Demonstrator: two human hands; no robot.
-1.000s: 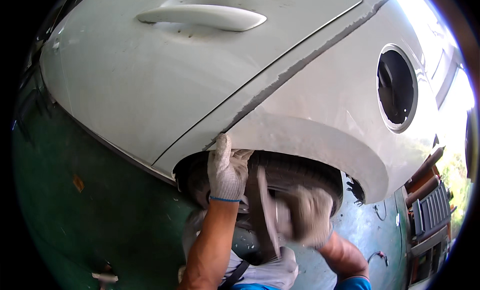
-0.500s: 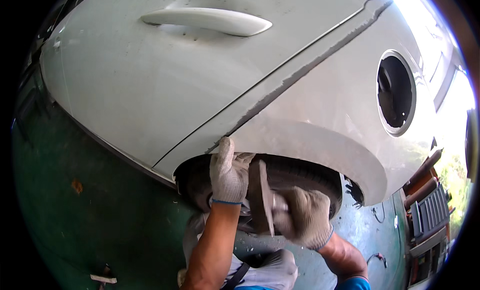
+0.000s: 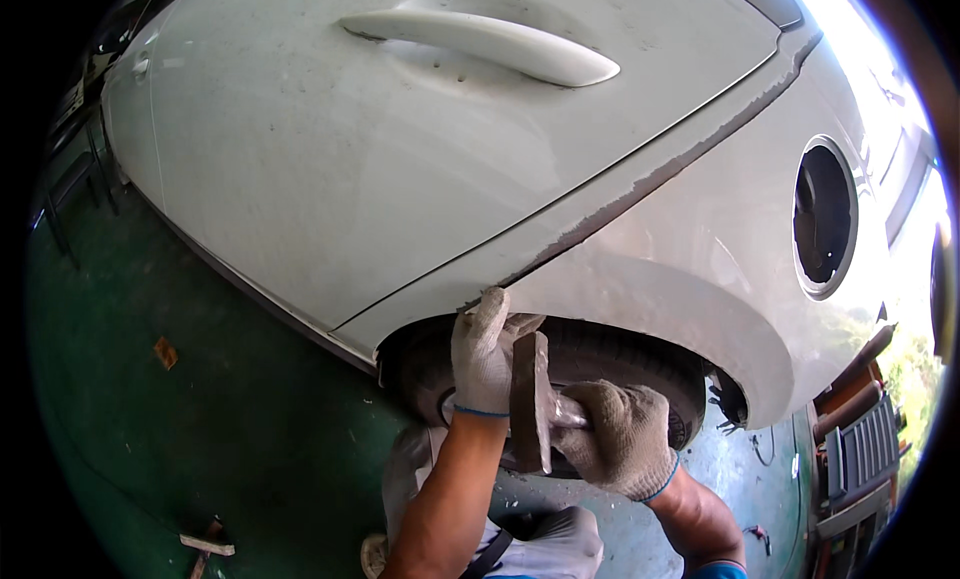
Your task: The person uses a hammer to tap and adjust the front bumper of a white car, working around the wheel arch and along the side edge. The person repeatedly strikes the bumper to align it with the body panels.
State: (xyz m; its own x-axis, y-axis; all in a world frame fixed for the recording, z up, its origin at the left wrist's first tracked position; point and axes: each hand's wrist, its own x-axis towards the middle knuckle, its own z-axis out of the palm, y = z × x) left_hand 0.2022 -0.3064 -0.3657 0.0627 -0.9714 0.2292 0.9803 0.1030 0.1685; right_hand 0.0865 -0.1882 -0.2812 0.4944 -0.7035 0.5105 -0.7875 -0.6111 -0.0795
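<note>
Your left hand (image 3: 487, 354), in a pale knit glove, lies with its fingers spread flat against the lower edge of the white car body (image 3: 400, 179), at the front of the wheel arch (image 3: 640, 299). Your right hand (image 3: 620, 437), gloved too, is closed around a brownish, flat-sided block tool (image 3: 530, 399). The tool stands nearly upright, its long axis running from the arch edge down toward you, top end just beside your left palm and narrow face turned to the camera. Behind both hands sits the dark tyre (image 3: 610, 354), mostly hidden by them and by the arch. What your right hand grips behind the block is hard to make out. Your knees (image 3: 540, 539) are cut off at the lower edge.
</note>
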